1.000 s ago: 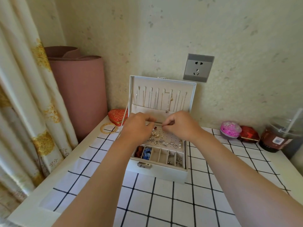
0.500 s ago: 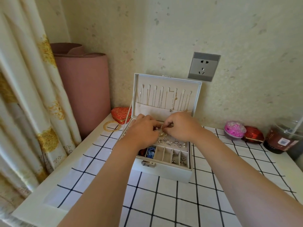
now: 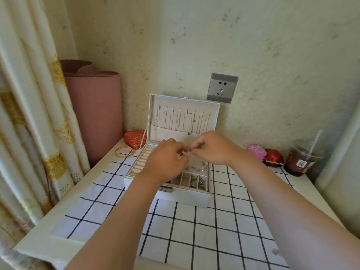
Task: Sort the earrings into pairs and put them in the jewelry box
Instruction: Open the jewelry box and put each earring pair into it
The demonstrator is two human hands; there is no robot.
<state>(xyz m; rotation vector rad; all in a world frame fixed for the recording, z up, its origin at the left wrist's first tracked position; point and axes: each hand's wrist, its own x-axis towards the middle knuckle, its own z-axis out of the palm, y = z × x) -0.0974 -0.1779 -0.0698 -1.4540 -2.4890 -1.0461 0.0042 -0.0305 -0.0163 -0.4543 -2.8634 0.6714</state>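
Note:
A white jewelry box (image 3: 185,195) stands open on the checked cloth, its lid upright with thin chains hanging inside. Several small silver earrings (image 3: 196,167) sit on the studded pad, and more lie in the front compartments (image 3: 195,182). Both my hands hover over the pad's back edge, fingertips nearly meeting. My left hand (image 3: 167,158) and my right hand (image 3: 212,149) together pinch a tiny earring (image 3: 188,151) with a red bit; its shape is too small to make out.
A red heart-shaped box (image 3: 134,138) and gold bangles (image 3: 124,152) lie left of the box. A rolled pink mat (image 3: 95,112) and a curtain (image 3: 29,114) stand at the left. A pink ball (image 3: 256,151), a red box (image 3: 273,157) and a drink cup (image 3: 302,158) sit at the right.
Both hands have lifted slightly off the pad and stay together, pinching the small earring. The camera view has shifted a little.

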